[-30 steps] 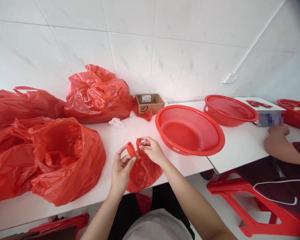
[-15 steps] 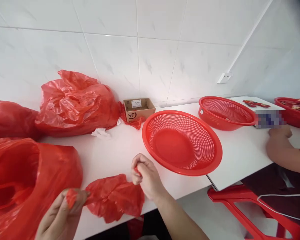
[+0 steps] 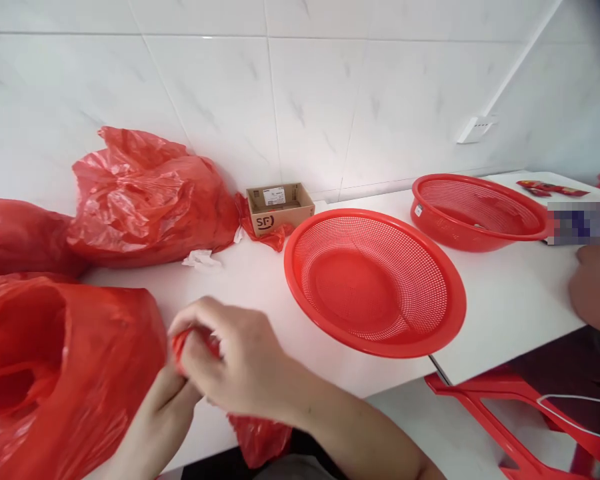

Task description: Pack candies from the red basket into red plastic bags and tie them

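Note:
My left hand [image 3: 165,413] and my right hand [image 3: 237,353] meet over the front of the table, closed around a red plastic bag [image 3: 264,437]. A bunched part of its film shows between my right thumb and fingers, while the rest hangs below my right wrist, past the table edge. My left fingertips are mostly hidden behind the right hand. Close by on the left stands a large opened red plastic sack [image 3: 115,347]. To the right of my hands sits an empty red mesh basket [image 3: 360,287].
A bulging red sack [image 3: 155,200] leans near the wall beside a small cardboard box [image 3: 280,217]. White scraps [image 3: 201,260] lie in front. A second red basket [image 3: 460,227] stands at right, near a co-worker's arm [image 3: 597,287]. A red stool [image 3: 490,400] is below.
My right hand has moved left and down to join my left hand at the bag. The bag has gone from lying spread on the table to hanging under my hands. The view has shifted slightly.

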`<state>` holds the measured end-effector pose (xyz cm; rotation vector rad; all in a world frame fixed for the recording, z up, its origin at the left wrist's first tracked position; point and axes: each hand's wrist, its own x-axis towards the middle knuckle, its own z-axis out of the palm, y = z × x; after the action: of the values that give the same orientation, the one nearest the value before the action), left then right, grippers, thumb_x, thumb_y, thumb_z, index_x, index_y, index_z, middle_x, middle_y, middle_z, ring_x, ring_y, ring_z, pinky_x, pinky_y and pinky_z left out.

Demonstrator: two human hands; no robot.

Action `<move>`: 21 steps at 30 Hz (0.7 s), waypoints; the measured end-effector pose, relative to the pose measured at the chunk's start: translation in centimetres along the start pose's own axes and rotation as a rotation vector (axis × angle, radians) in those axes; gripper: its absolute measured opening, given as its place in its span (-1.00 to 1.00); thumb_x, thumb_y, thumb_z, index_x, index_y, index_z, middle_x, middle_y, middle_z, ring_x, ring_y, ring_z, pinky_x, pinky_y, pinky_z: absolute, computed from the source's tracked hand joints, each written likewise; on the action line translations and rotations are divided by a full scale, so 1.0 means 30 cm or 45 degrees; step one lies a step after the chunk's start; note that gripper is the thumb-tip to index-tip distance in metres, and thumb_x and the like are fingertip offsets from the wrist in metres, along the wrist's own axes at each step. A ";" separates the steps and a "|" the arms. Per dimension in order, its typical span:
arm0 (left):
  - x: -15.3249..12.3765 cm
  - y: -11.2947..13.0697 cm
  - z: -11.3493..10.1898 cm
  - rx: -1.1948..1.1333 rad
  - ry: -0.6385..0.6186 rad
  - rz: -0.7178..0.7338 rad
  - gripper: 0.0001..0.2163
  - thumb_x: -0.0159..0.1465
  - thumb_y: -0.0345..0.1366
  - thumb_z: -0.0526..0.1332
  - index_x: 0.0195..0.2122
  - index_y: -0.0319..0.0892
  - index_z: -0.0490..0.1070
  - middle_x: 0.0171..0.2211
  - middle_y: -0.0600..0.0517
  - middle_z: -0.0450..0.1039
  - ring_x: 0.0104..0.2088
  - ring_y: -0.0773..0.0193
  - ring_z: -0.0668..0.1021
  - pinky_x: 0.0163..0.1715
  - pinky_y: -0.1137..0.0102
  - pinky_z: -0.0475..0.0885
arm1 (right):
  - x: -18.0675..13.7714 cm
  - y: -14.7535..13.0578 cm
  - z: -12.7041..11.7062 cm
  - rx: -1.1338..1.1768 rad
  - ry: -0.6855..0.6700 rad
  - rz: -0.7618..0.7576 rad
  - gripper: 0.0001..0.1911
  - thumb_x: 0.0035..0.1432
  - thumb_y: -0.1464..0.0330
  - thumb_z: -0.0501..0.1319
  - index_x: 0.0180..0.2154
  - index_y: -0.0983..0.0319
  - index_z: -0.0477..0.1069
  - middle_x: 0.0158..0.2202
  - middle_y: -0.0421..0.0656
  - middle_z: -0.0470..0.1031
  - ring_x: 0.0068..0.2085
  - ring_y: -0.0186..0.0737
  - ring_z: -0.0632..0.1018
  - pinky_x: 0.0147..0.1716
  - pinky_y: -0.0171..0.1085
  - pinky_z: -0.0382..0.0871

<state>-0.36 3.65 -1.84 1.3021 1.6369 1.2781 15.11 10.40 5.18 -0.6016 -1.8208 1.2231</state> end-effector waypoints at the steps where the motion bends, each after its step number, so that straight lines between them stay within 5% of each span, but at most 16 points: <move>1: -0.008 0.021 0.001 0.035 -0.040 -0.010 -0.74 0.15 -0.05 0.33 -0.44 -0.15 0.51 -0.50 0.04 0.50 -0.48 0.25 0.52 -0.52 0.41 0.46 | 0.017 0.007 -0.007 -0.064 0.024 0.006 -0.81 0.18 0.45 0.07 -0.21 0.11 0.37 -0.23 -0.25 0.56 -0.21 -0.29 0.57 -0.14 -0.29 0.41; 7: -0.011 0.110 0.030 0.126 -0.316 0.028 -0.73 0.13 -0.03 0.32 -0.45 -0.15 0.50 -0.52 0.03 0.47 -0.50 0.23 0.46 -0.53 0.42 0.38 | 0.057 0.027 -0.013 -0.329 -0.049 0.020 -0.85 0.19 0.45 0.13 -0.21 0.12 0.37 -0.32 -0.27 0.52 -0.33 -0.32 0.53 -0.25 -0.29 0.34; 10: 0.012 0.084 0.031 0.007 -0.232 0.018 -0.60 0.26 0.02 0.17 -0.58 -0.17 0.35 -0.63 0.08 0.30 -0.59 0.34 0.33 -0.59 0.45 0.27 | 0.028 0.031 -0.028 -0.306 -0.114 0.027 -0.85 0.25 0.28 0.17 -0.13 0.12 0.36 -0.36 -0.28 0.48 -0.39 -0.34 0.48 -0.31 -0.31 0.31; 13: 0.023 0.058 0.019 -0.009 -0.184 0.064 -0.59 0.32 0.00 0.10 -0.56 -0.16 0.35 -0.59 0.08 0.31 -0.54 0.33 0.36 -0.50 0.44 0.30 | 0.000 0.043 -0.056 -0.224 -0.192 0.015 -0.81 0.30 0.19 0.12 -0.28 0.16 0.35 -0.46 -0.29 0.39 -0.45 -0.37 0.40 -0.40 -0.34 0.25; 15: 0.022 0.058 0.016 -0.011 -0.185 0.130 -0.61 0.35 -0.05 0.10 -0.53 -0.16 0.41 -0.50 0.04 0.41 -0.43 0.28 0.45 -0.37 0.42 0.36 | -0.007 0.040 -0.077 -0.144 -0.057 -0.032 -0.76 0.31 0.22 0.10 -0.38 0.18 0.31 -0.49 -0.29 0.33 -0.47 -0.38 0.35 -0.44 -0.35 0.21; 19: 0.014 0.081 0.013 -0.131 -0.193 0.239 -0.66 0.35 -0.10 0.11 -0.45 -0.16 0.52 -0.33 -0.05 0.54 -0.23 0.16 0.54 -0.15 0.33 0.42 | -0.019 -0.012 -0.111 0.032 0.481 -0.086 -0.85 0.27 0.22 0.17 -0.31 0.14 0.32 -0.52 -0.30 0.24 -0.52 -0.38 0.24 -0.53 -0.34 0.12; 21: 0.014 0.087 -0.001 -0.164 -0.200 0.252 -0.72 0.33 -0.12 0.15 -0.35 -0.15 0.58 -0.28 -0.07 0.57 -0.18 0.11 0.55 -0.11 0.28 0.43 | -0.046 -0.036 -0.114 0.125 0.467 -0.059 -0.89 0.26 0.23 0.18 -0.23 0.11 0.34 -0.56 -0.33 0.18 -0.56 -0.38 0.20 -0.55 -0.34 0.09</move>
<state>0.26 4.09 0.69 1.4725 1.3224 1.3363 18.80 10.63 6.23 -0.6751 -1.4528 1.0835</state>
